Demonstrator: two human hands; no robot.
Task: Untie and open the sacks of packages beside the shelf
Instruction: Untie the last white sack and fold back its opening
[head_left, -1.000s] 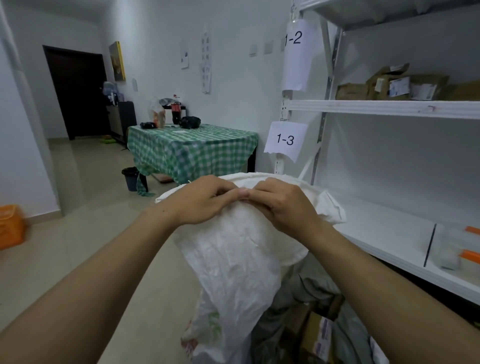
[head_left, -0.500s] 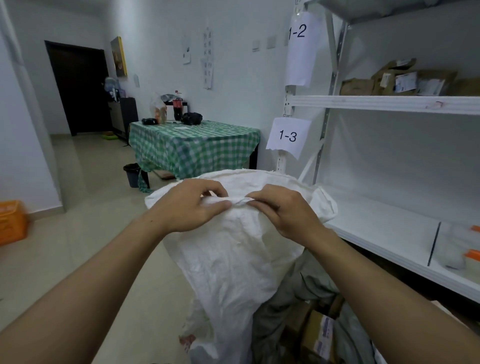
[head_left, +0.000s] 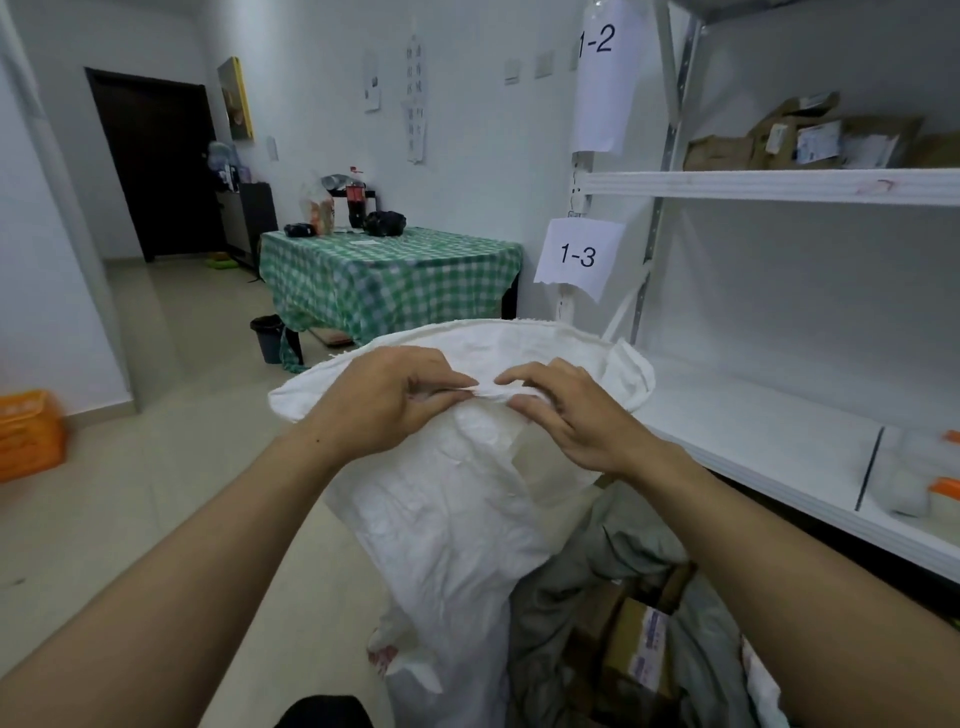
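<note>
far on the left an orange crate (head_left: 28, 434) sits on the floor, cut off by the edge. further along is a table (head_left: 384, 280) with a green checked cloth, and a black bin (head_left: 269, 338) on the floor beside it. the things on the table are too small to tell.

our left hand (head_left: 384, 402) has its fingers curled in, and the thumb and fingertips pinch a thin fold at the top of the white sack (head_left: 457, 499). the white sack stands in the middle, just beside the shelf (head_left: 769, 184). it is tall, its long way runs up and down, and its mouth points up and a little away from us. we cannot see what is inside it, and its bottom is cut off.

our right hand (head_left: 566, 415) is just beside the left one, almost touching it. its fingers are bent, and the thumb and first finger pinch the same fold.

low down on the right of the white sack is a grey sack (head_left: 623, 551), open toward us. brown boxes (head_left: 641, 642) with labels sit in it; we cannot read them.

on the right stands the shelf. a paper sign (head_left: 602, 78) marked 1-2 hangs on its post, and a second sign (head_left: 579, 257) marked 1-3 hangs below it. brown parcels (head_left: 810, 140) lie on the upper board. on the lower board are pale tubs (head_left: 943, 496) with orange lids, blurry and cut off.
</note>
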